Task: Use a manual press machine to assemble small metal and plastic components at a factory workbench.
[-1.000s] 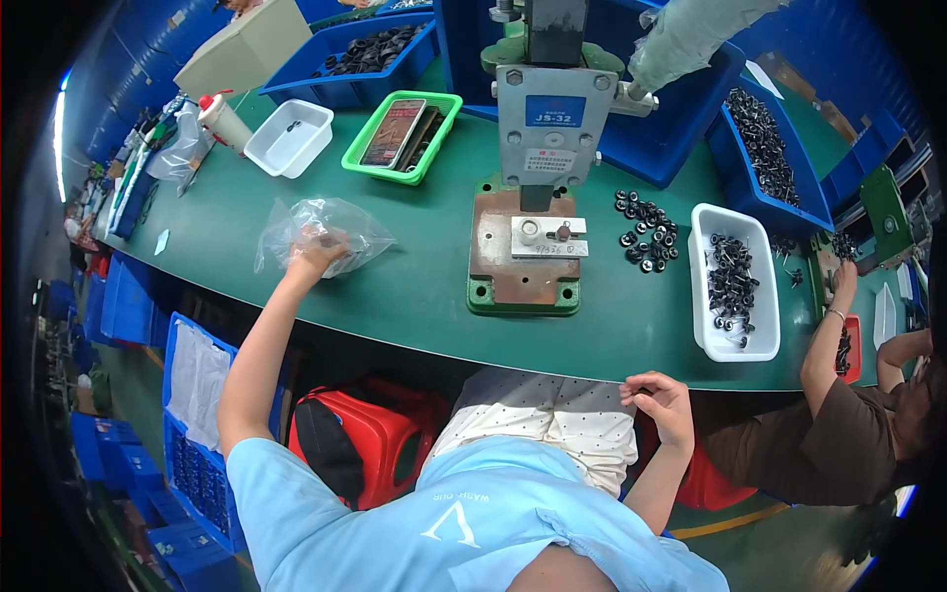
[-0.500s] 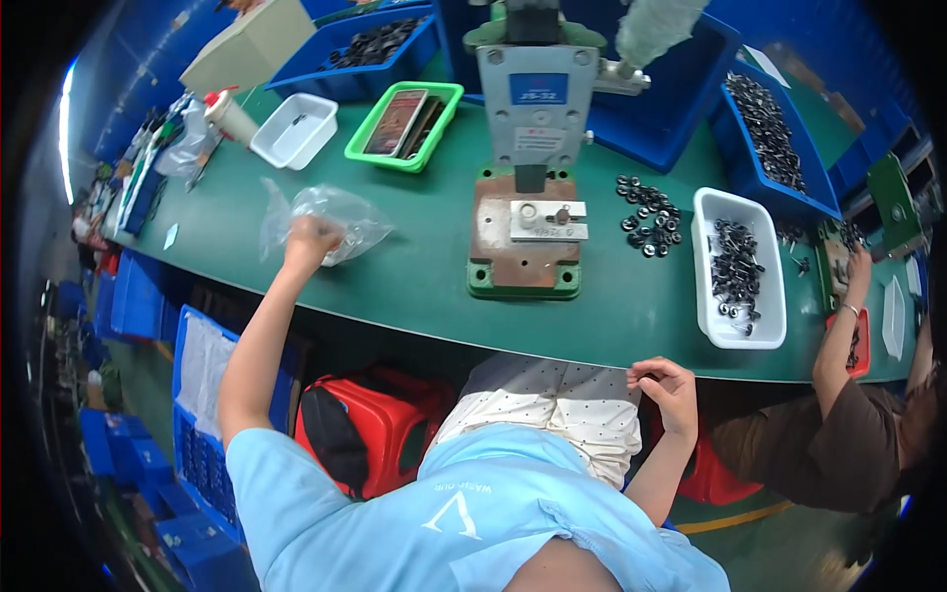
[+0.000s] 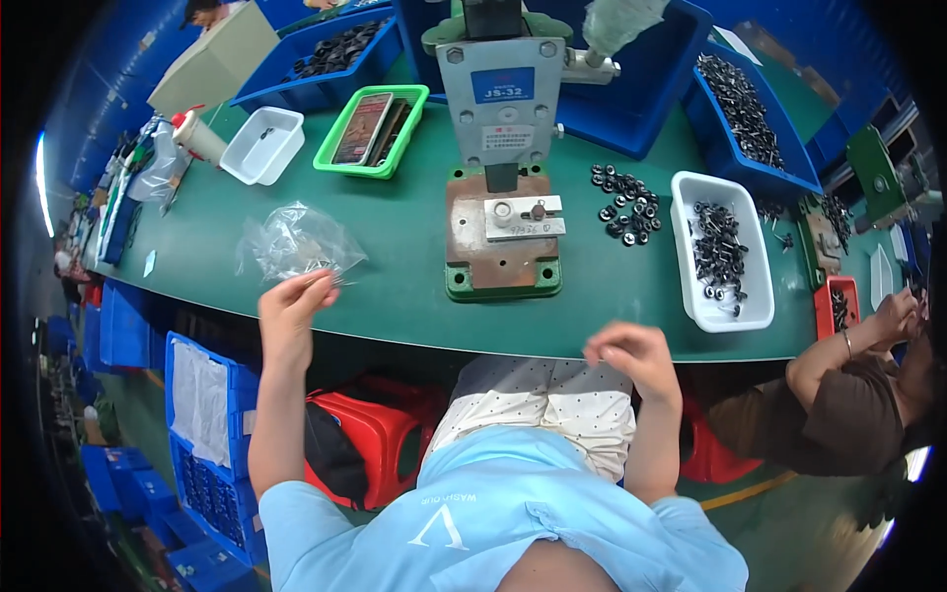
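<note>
Your left hand (image 3: pixel 296 301) is hovering at the near edge of the green table (image 3: pixel 395 266), fingertips pinched together on something too small to identify, just beside the clear plastic bag (image 3: pixel 296 242) (crumpled, lying left of the press (image 3: pixel 501 168)). Your right hand (image 3: pixel 631 355) is hanging loosely curled, holding nothing, before the table edge, near the white tray (image 3: pixel 720 252) of dark parts.

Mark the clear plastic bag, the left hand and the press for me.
clear plastic bag (image 3: pixel 298 242), head view, crumpled middle of the bag.
left hand (image 3: pixel 293 301), head view, back of the hand.
press (image 3: pixel 500 94), head view, grey front plate.
</note>
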A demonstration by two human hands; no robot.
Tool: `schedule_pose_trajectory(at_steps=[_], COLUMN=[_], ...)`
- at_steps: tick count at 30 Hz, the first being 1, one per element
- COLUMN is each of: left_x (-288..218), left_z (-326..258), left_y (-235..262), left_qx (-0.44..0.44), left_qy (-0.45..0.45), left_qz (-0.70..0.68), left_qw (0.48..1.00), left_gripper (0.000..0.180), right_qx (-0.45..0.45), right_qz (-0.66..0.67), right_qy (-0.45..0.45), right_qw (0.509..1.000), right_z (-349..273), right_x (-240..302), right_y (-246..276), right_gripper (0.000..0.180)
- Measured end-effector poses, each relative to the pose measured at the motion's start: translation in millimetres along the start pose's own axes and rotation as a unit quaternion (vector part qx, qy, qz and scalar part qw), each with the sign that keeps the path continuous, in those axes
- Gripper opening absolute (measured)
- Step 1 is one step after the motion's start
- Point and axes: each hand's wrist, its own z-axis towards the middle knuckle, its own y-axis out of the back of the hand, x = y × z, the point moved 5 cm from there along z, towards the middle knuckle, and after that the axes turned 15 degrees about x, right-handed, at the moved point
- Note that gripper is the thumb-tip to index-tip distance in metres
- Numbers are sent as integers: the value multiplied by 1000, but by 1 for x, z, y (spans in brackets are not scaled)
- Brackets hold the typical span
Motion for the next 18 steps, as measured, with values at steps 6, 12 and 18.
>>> schedule_pose_trajectory(at_steps=[6,12,18], left_x=[32,36,32], left_z=[76,118,127], left_y=[-146,-182,-186], left_qx=[186,223,241], left_qy=[59,41,26], left_qz=[-145,-205,-240], left_qw=[970,952,940], left_gripper=[26,22,23], right_qx=[-15,-69,-56], right_qz=[-9,-38,-1], right_qy=[19,-2,31], right_qw=[1000,997,998], right_z=[130,172,190], right_x=[3,4,11], right_y=[-20,6,12], right_gripper=[32,31,21])
